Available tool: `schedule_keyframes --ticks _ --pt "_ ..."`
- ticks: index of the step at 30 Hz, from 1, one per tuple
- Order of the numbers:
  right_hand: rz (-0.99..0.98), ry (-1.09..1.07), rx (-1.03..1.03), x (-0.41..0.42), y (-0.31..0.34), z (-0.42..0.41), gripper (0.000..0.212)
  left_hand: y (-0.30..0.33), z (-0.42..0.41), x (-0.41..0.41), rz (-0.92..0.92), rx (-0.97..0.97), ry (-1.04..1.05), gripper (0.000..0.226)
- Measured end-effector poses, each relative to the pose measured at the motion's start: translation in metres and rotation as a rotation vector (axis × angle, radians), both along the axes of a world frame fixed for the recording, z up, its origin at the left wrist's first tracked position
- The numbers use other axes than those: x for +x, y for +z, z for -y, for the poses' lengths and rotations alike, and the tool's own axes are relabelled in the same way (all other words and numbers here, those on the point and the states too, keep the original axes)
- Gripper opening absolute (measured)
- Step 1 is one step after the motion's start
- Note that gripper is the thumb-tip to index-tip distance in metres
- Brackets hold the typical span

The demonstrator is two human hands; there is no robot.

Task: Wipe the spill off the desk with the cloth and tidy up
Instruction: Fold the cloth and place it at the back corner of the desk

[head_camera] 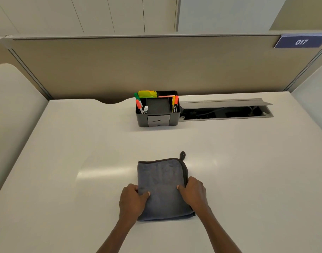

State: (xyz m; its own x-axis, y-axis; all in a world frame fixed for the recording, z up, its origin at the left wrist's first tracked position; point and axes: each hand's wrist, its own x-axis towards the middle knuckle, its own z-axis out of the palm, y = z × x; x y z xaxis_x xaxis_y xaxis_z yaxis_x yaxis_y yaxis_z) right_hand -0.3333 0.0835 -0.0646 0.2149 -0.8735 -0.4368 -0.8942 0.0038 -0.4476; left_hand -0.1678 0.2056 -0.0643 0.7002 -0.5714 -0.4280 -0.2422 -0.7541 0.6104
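A grey cloth (163, 181) with a dark hem and a hanging loop lies folded flat on the white desk (74, 161), near the front middle. My left hand (132, 199) pinches the cloth's left edge, thumb on top. On the opposite edge my right hand (194, 191) grips in the same way, thumb on the fabric. No spill shows on the desk surface around the cloth.
A black desk organiser (157, 117) with markers, sticky notes and two small drawers stands at the back middle. Right of it an open cable tray (226, 112) is sunk into the desk. A beige partition (138, 66) closes off the back.
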Motion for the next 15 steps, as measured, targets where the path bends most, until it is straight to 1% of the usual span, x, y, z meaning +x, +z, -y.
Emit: schedule_keyframes --ticks 5,8,12,15 --pt "0.138 -0.086 0.024 -0.002 -0.003 -0.009 0.021 -0.002 -0.002 0.0 -0.134 -0.095 0.092 0.024" --pt "0.243 -0.2 0.08 -0.003 -0.005 -0.009 0.017 -0.002 -0.002 0.006 -0.211 -0.13 0.093 0.023" --pt "0.398 -0.344 0.168 -0.008 -0.005 -0.007 0.009 0.004 0.0 0.009 -0.303 -0.156 0.047 0.036" --pt "0.464 -0.359 0.192 -0.013 0.001 0.001 0.004 0.014 0.006 0.005 -0.335 -0.2 0.049 0.041"
